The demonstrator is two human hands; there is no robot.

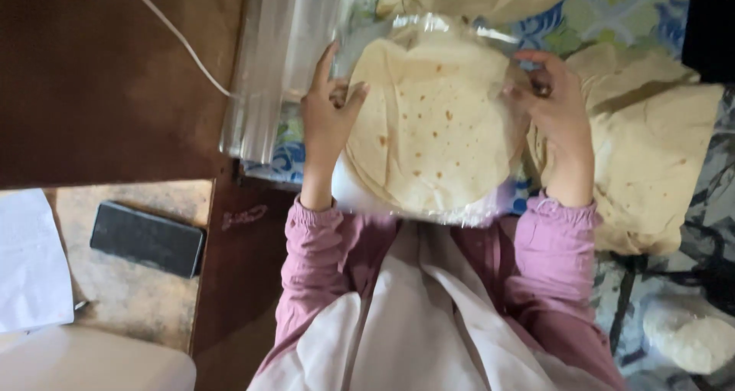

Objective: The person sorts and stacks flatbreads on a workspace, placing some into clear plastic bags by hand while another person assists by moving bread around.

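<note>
My left hand [325,123] has its grip on the left edge of a stack of round, pale flatbreads with little brown spots [432,123]. The thumb presses on top of the bread edge. The first finger sticks straight up and the other fingers are tucked behind the stack, so I cannot see them well. My right hand [555,104] pinches the right edge of the same stack, with the fingers curled over the rim.

The stack sits inside a thin clear plastic bag [429,31]. The shiny plastic wraps over the top and shows again under the bottom edge. I hold the stack up between both hands, just in front of my chest, tilted toward me.

My arms wear pink sleeves with gathered cuffs [555,245]. A white cloth [429,322] hangs down my front.

Right of the stack, more big pale flatbreads [651,161] lie folded on a blue and green flowered cloth [612,12]. A white lump of dough [689,333] lies low on the right.

Left of my left hand there is a pile of clear plastic sheets [268,69]. A thin white cord [176,35] runs across the dark brown wooden tabletop [99,77]. Lower down, a flat black phone [147,238] lies on the speckled floor [138,299], near a white sheet [31,261].
</note>
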